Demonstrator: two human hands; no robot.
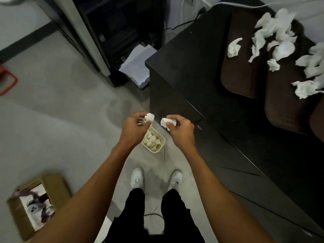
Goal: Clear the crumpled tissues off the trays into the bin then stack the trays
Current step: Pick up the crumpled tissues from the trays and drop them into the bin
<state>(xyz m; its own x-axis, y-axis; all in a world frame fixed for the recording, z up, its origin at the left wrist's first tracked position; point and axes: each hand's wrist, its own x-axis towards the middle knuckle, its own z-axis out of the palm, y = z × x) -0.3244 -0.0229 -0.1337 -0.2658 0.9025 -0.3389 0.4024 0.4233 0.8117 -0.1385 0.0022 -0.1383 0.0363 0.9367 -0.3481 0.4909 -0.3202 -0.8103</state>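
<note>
Left hand [135, 125] pinches tissue [149, 117], right hand [183, 130] grips second tissue [166, 122] (both outstretched above bin [162, 144]).

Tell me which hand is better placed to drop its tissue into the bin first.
Left, probably: the left hand pinches its crumpled tissue over the bin, while the right hand holds its tissue beyond the bin's rim.
</note>
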